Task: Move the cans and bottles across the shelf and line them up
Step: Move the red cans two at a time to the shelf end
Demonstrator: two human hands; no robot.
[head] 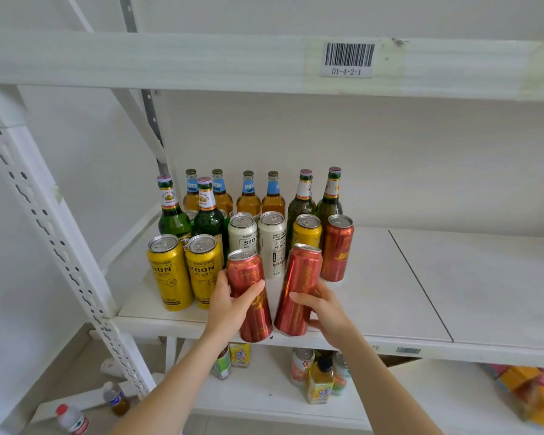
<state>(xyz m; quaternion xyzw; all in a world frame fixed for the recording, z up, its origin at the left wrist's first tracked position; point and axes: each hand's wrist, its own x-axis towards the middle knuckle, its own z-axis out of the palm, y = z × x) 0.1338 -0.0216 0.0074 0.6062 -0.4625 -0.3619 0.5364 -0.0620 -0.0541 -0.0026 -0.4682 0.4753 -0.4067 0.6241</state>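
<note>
Left hand point(230, 304) holds left red can point(248, 276), right hand point(325, 309) holds right red can point(300, 277), fingers point(299, 298) wrapped round both. Both sit at the shelf point(390, 293) front edge, 6 o'clock of the group. Yellow cans point(170, 271) at 9 o'clock read "KRON … BEER". White can point(242, 237) at 12 reads "SID". Barcode label point(347, 59) at 1 o'clock reads "D1-4-2-1".
</note>
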